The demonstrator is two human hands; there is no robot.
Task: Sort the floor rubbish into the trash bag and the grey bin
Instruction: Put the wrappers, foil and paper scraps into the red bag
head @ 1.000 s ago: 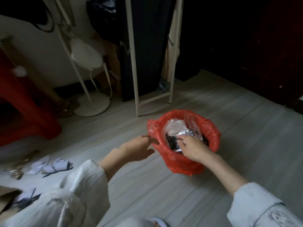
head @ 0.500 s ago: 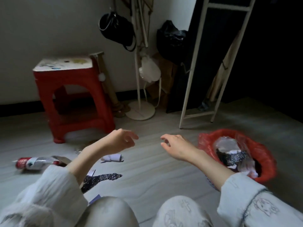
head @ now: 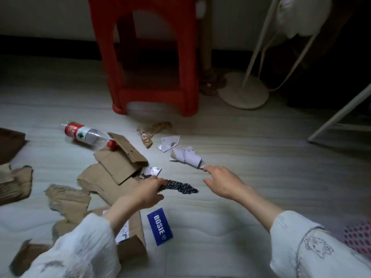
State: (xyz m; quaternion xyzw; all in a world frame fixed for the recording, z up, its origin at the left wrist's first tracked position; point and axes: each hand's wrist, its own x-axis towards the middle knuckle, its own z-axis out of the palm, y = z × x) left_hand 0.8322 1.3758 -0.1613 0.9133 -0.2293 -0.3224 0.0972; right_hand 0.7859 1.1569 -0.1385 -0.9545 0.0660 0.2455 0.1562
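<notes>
Rubbish lies scattered on the pale wood floor. My left hand pinches one end of a dark speckled wrapper lying flat on the floor. My right hand hovers open just right of it, its forefinger reaching toward a crumpled white paper. Torn cardboard pieces spread across the left. A clear plastic bottle with a red label lies beyond them. A blue BOSIE tag rests near my left wrist. A crinkled tan wrapper and a white paper scrap lie farther out. The trash bag and grey bin are out of view.
A red plastic stool stands behind the rubbish. A white stand with a round base is to its right, and a white frame leg crosses the far right. A red-dotted object shows at the right edge.
My view has swung left from the red trash bag to the floor rubbish. Both hands have left the bag; my left hand has taken hold of the dark wrapper.
</notes>
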